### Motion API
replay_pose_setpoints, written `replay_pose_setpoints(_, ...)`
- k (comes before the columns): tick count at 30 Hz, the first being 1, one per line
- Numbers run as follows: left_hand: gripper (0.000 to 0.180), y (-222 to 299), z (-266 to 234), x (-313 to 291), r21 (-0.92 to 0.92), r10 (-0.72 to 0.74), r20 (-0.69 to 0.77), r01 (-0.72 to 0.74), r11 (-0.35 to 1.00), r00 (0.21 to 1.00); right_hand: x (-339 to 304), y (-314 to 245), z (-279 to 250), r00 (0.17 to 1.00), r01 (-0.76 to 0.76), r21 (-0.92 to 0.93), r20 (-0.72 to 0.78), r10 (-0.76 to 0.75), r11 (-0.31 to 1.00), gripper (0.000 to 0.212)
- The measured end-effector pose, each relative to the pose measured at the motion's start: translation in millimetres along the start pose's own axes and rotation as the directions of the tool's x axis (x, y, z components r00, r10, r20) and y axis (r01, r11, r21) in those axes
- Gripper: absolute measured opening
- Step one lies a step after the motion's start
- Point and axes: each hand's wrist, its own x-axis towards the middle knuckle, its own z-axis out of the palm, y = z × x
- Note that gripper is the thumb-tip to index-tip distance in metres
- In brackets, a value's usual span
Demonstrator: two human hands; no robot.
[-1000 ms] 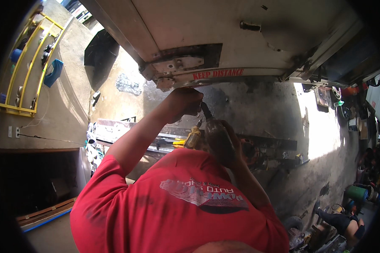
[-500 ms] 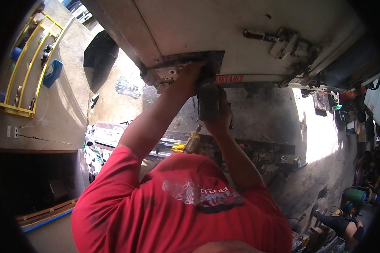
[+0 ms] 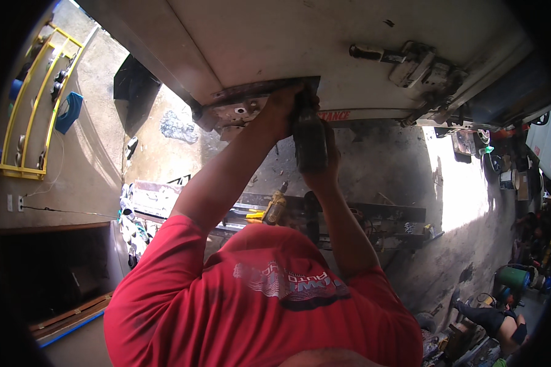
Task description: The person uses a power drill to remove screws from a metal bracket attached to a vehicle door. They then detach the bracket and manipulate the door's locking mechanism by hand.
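Note:
My right hand grips a dark drill-like power tool from below, its nose pointing up at the lower edge of a large white panel. My left hand is at that edge, beside the tool's nose; its fingers are mostly hidden in shadow and behind the tool. A dark strip runs along the panel's edge there, with a worn metal bracket with holes just left of my left wrist. Lower down, close to my body, a yellow and dark power tool lies by some long metal bars.
A dirty latch mechanism sticks out from the panel on the right. Long dark bars lie across below my arms. A yellow rack stands at far left. At lower right, a person is near a green cylinder and clutter.
The power tool has shifted slightly right and tilted, with my right hand still gripping it. My left hand stays at the panel's edge. The whole view has shifted a little.

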Motion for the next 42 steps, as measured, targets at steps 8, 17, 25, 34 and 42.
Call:
replay_pose_setpoints(8,0.023,-1.6,20.1,-20.5,0.242,0.0,-0.108,0.026,0.97,0.994,-6.6,1.0,11.9,0.982,-0.183,-0.02,0.047,0.184,0.983,0.072)
replay_pose_setpoints(17,0.031,-1.5,21.8,-18.9,0.188,-0.111,-0.109,0.131,0.973,0.988,-11.1,13.8,16.0,0.94,-0.34,0.194,0.095,0.327,0.92,0.083)
replay_pose_setpoints(25,0.027,1.9,13.0,-12.0,0.166,-0.212,-0.148,0.235,0.958,0.966,-11.8,16.6,20.1,0.931,-0.363,0.203,0.129,0.343,0.909,0.046)
replay_pose_setpoints(34,0.029,5.1,11.2,-1.4,0.226,-0.178,-0.152,0.21,0.951,0.972,-5.4,25.0,23.2,0.822,-0.564,0.462,0.24,0.516,0.685,0.046)
replay_pose_setpoints(42,0.032,8.1,20.5,4.4,0.243,-0.124,-0.135,0.154,0.958,0.983,6.2,23.7,17.7,0.857,-0.505,0.576,0.25,0.45,0.642,0.045)
